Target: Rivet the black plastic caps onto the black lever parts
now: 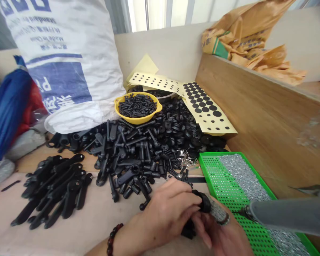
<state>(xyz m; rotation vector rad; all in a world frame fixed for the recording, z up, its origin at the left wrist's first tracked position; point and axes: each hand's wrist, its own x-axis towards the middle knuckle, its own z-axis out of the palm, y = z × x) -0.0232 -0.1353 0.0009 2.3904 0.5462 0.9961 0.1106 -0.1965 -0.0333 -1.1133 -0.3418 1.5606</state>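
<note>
My left hand (162, 211), with a dark beaded bracelet (111, 240) at the wrist, has its fingers closed around a black plastic part (204, 202). Against the same part, from the right, my right hand (226, 231) is closed too. A glittery grey band (218, 212) shows beside the part on my right hand. Below the fingers a dark end (188, 228) shows; whether it belongs to the held part I cannot tell. Just beyond the hands lies a large heap of black plastic handles and fittings (133, 170). Fingers cover most of the held piece.
Black levers (56, 188) are piled at left. A yellow bowl (138, 120) holds black screw-like pieces. At right, a green perforated tray (221, 188) contains small silver pieces; a grey cylindrical tool (288, 213) juts over it. Behind stand a white sack (96, 53), sticker sheets (216, 122) and a wooden partition (256, 106).
</note>
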